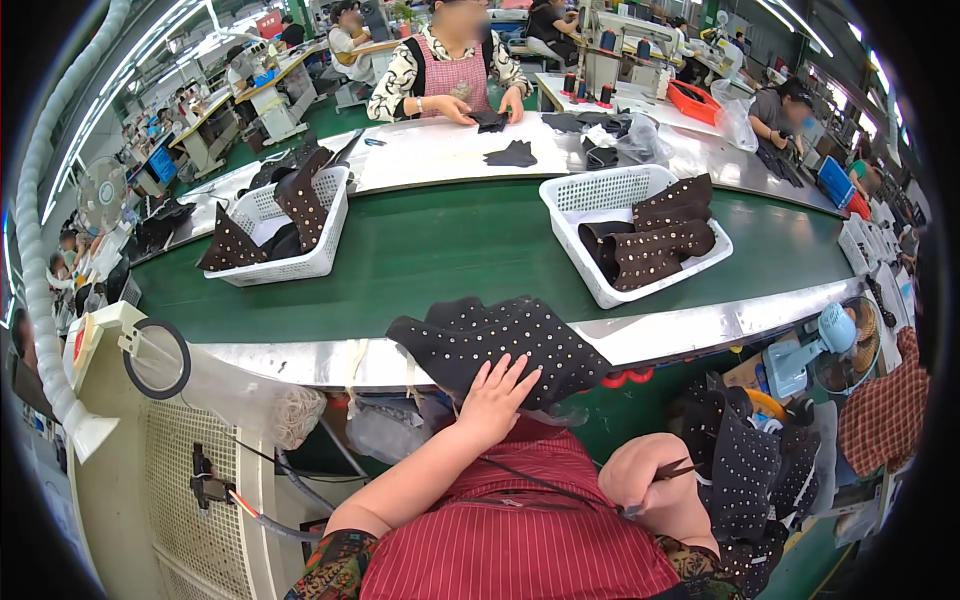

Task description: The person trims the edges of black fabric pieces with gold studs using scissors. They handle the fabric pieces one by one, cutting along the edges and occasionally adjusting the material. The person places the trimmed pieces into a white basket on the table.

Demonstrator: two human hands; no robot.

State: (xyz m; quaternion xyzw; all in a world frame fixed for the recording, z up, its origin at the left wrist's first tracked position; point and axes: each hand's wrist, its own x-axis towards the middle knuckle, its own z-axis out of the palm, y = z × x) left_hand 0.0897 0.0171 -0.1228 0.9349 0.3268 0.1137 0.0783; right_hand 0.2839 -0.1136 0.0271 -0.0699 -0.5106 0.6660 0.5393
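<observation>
A black fabric piece (510, 345) dotted with small metal studs lies over the near edge of the conveyor table, in front of me. My left hand (497, 400) rests flat on it with fingers spread; the thumb is hard to make out. To the right, near my apron, my right hand (640, 472) is closed around small dark scissors (678, 468). Their pointed blades stick out to the right, away from the fabric. Most of the scissors' handle is hidden in the fist.
Two white baskets (603, 290) (290, 268) with brown studded pieces stand on the green belt (440, 240). Across it, a co-worker's hands (455, 108) handle dark pieces at a white tabletop. A clear hose funnel (230, 390) is left; studded black fabric (740, 470) and a blue fan (822, 345) are right.
</observation>
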